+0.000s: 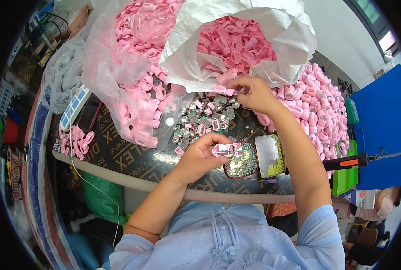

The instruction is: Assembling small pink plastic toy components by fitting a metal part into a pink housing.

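Note:
My left hand (199, 156) is closed on a small pink plastic housing (222, 150) with an oval loop and metal-looking parts in it. It hovers over the left edge of a tin of small clear pieces (241, 164). Farther off, my right hand (256, 95) is at the mouth of a white woven bag (178, 49), its thumb and fingers pinched at a pink plastic shell (225, 90). More pink shells (236, 42) fill that bag. Between my hands and the bag lies a heap of small circuit boards with silvery round parts (205, 117).
A clear plastic bag of pink parts (137, 108) stands left of the white one. Pink assembled pieces (310, 108) pile up at right. Beside the tin sits a tray with yellow pieces (271, 155). A screwdriver with a black-and-orange handle (346, 162), green baskets (346, 173) and a power strip (74, 108) flank the table.

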Tool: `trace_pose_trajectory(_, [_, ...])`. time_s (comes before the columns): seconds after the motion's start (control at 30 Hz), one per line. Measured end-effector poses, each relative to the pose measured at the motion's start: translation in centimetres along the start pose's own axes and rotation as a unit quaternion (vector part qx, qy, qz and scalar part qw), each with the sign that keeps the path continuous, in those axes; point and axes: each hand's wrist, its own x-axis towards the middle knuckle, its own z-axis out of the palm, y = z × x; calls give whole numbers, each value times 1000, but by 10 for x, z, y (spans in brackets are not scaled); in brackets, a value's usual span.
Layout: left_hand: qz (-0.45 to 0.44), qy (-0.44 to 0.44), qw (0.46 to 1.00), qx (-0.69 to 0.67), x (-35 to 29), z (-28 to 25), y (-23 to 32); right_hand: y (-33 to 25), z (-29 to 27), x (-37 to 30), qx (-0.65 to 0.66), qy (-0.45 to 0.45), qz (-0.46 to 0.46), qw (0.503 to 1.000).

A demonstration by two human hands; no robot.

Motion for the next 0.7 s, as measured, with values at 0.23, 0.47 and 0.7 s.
trace_pose_trajectory(0.23, [36, 9, 999, 33, 2, -4, -2, -12, 8, -6, -46, 15, 100, 994])
trace_pose_trajectory(0.47, [68, 38, 996, 40, -1, -5, -4, -53, -8, -69, 272, -16, 157, 949])
trace_pose_trajectory(0.7, [84, 33, 995, 43, 3, 5, -9, -75, 14, -131, 200, 8, 28, 979])
